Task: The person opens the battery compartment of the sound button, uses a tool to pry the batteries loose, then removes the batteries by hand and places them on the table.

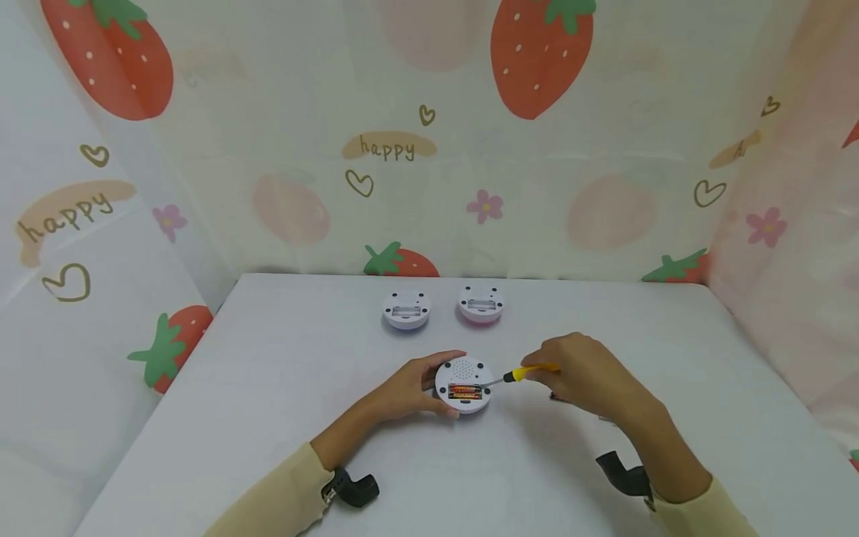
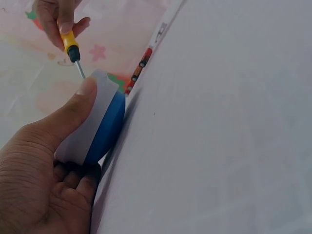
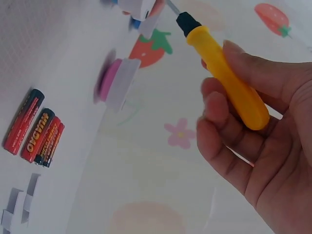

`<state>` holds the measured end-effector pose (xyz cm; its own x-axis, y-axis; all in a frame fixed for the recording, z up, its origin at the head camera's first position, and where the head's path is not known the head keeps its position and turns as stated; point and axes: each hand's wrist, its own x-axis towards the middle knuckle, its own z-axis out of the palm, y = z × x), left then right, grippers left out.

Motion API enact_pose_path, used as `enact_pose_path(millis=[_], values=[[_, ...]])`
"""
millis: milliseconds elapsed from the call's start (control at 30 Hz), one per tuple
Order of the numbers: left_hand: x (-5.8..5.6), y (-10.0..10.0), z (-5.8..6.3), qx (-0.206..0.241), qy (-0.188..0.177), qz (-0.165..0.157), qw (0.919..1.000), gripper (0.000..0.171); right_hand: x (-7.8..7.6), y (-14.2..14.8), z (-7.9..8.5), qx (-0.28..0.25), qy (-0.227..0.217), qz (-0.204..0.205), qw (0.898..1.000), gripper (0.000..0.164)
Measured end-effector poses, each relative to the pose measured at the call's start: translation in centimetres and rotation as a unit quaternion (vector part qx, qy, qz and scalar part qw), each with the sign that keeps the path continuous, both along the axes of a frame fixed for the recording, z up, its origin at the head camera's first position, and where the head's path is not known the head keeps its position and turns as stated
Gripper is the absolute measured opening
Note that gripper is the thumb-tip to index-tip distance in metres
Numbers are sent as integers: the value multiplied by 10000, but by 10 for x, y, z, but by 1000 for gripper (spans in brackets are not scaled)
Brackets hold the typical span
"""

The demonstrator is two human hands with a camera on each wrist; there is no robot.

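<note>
Screwdriver probes one of three round devices.

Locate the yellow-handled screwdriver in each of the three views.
Head: screwdriver centre, in the right hand, tip at the round device.
Left wrist: top left, above the device.
Right wrist: upper centre-right.
Shared landmark: its yellow handle.

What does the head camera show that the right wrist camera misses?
Only the head view shows the left hand holding the round device, batteries in its open compartment, and the white device behind. Only the right wrist view shows loose batteries and small white covers on the table. Both show the right hand gripping the yellow screwdriver, and the pink device.
</note>
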<state>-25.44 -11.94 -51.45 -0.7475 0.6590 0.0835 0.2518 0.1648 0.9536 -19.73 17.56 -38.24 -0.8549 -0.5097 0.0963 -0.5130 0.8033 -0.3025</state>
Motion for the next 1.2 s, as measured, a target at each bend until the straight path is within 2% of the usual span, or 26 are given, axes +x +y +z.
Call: enact_pose_path(millis=[300, 667, 867, 1033, 1200], values=[[0, 1, -1, 49, -40, -5, 10000, 93, 0, -3, -6, -106, 484, 312, 9983, 13], [2, 3, -1, 66, -130, 50, 9999, 94, 3, -12, -10, 123, 876, 311, 9956, 7], [3, 4, 0, -7, -109, 89, 9999, 92, 4, -16, -13, 41, 890, 189, 9958, 8], [3, 3, 0, 30, -140, 156, 9998, 92, -2, -13, -17, -231, 825, 154, 9962, 8], [1, 2, 0, 142, -211, 110, 9996, 92, -12, -7, -24, -502, 358, 0, 9981, 11]])
